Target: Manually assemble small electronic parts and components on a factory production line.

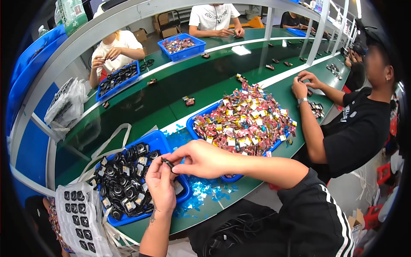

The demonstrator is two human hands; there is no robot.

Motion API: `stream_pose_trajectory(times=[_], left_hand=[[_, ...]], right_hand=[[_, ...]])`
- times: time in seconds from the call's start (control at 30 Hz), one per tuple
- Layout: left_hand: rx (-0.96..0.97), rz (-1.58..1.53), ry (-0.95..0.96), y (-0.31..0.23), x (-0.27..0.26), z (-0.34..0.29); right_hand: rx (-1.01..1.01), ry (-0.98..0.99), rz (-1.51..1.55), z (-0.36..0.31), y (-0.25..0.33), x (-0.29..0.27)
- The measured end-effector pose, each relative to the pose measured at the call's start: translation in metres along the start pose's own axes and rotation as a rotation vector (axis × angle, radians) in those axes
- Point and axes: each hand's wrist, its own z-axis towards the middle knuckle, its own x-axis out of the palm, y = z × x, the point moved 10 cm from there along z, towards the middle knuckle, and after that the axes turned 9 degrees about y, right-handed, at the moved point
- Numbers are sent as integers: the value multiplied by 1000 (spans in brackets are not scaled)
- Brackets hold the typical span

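Observation:
My left hand (pixel 161 185) and my right hand (pixel 202 159) meet over the right side of a blue bin. Both pinch one small dark part (pixel 168 163) between thumb and fingers; the fingers hide much of it, so its exact kind does not show. Below lies the blue bin (pixel 185 193), heaped with black housings (pixel 122 182) that have round lens-like centres, some with pale squares. Beyond my right forearm, a second blue bin (pixel 191 124) overflows with small red circuit boards (pixel 244 122) bearing yellow and white pieces.
Blue film scraps (pixel 201 192) litter the green table near my right forearm. At left, a plastic tray (pixel 68 222) holds black housings in rows. A green conveyor (pixel 162 100) carries scattered parts. A co-worker (pixel 357 124) sits at right; others sit across. Black cables (pixel 233 233) lie near my lap.

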Motion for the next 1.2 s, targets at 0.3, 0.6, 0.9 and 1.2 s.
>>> stream_pose_trajectory(times=[0.3, 0.6, 0.9, 1.2], left_hand=[[-174, -205, -147, 11, -11, -11], [-291, -174, -22, 18, 19, -8], [-170, 146, 49, 8, 8, -12], [278, 776, 241, -43, 60, -22]], right_hand=[[232, -753, -578, -151, -18, -131], [316, -704, -513, -172, -46, -149], [167, -679, -53, -144, -42, -160], [167, -301, 466, -70, -33, -18]])
